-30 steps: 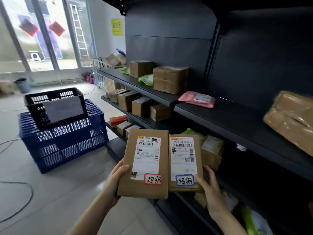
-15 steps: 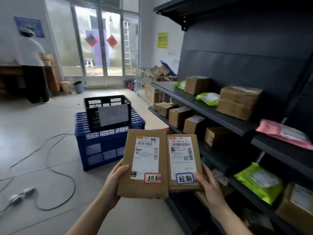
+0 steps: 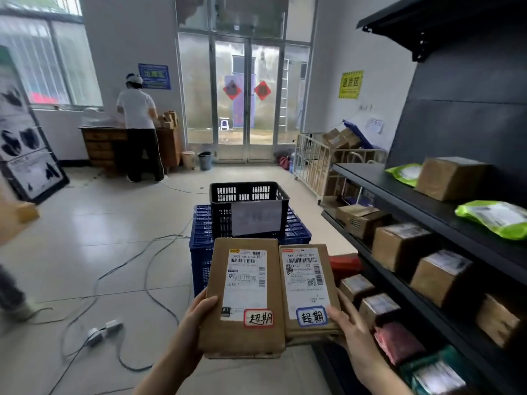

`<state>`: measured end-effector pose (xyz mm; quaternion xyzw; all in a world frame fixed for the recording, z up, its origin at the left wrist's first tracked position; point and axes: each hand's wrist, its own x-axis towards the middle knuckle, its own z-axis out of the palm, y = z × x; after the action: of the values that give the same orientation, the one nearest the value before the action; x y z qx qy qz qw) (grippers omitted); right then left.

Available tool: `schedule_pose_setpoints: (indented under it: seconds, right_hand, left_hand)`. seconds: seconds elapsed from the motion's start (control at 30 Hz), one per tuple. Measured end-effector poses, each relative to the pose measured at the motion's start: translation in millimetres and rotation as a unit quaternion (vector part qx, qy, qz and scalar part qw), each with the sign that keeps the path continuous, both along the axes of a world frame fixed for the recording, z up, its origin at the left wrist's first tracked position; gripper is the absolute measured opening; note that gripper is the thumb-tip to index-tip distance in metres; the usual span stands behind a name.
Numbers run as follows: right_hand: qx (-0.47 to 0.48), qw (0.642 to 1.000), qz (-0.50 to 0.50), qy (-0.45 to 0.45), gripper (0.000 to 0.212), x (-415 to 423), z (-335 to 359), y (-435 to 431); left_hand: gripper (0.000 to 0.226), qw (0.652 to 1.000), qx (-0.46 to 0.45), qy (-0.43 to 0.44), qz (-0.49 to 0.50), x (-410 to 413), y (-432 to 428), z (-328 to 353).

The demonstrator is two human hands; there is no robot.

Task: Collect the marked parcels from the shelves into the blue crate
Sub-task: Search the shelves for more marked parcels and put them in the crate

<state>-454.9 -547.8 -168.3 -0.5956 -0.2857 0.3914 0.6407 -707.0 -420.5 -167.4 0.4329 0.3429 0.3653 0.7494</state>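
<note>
The dark metal shelves run along the right side of the room and carry many brown boxes and some green bags. On the pale tiled floor, straight ahead and just beside the near end of the shelves, stands the blue crate. A smaller black basket with a white sheet on its front sits on top of it. Far behind, a person in a white shirt stands at a wooden desk. Grey cables lie on the floor to the left of the crate. Two flat brown parcels are held side by side in front of the crate, their edges touching. The left parcel has a red-framed mark and the right parcel a blue-framed mark. The left hand grips the left parcel at its lower left edge, with the thumb on the front. The right hand grips the right parcel at its lower right corner, with the thumb beside the blue mark.
</note>
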Motion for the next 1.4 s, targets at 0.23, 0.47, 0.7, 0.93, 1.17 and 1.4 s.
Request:
schedule_pose_setpoints:
  seconds: [0.23, 0.47, 0.7, 0.93, 1.17, 1.4]
  right_hand:
    - [-0.016, 1.0, 0.017, 0.011, 0.025, 63.6, 2.8, 139.7]
    - [-0.029, 0.998, 0.047, 0.017, 0.029, 106.9, 5.9, 251.9]
    - [-0.041, 0.997, 0.06, -0.007, 0.036, 136.7, -1.7, 355.8]
    - [-0.048, 0.998, 0.051, 0.01, 0.037, 175.9, -9.5, 510.0]
    - [-0.034, 0.999, 0.03, 0.021, 0.044, 208.7, -8.4, 635.5]
    - [-0.051, 0.997, 0.057, 0.018, 0.046, 253.6, -26.0, 754.2]
  left_hand:
    - [0.063, 1.0, -0.022, 0.008, 0.004, 54.2, 121.0, 13.9]
    - [0.065, 0.999, -0.043, 0.012, 0.03, 92.0, 218.8, 16.4]
    - [0.059, 0.997, -0.058, 0.016, 0.048, 122.2, 326.5, 2.5]
    - [0.058, 0.997, -0.07, 0.013, 0.036, 155.5, 489.0, -0.6]
    - [0.061, 0.996, -0.087, 0.018, 0.023, 193.2, 617.1, 2.9]
    - [0.057, 0.992, -0.12, 0.033, 0.029, 230.7, 721.8, -9.9]
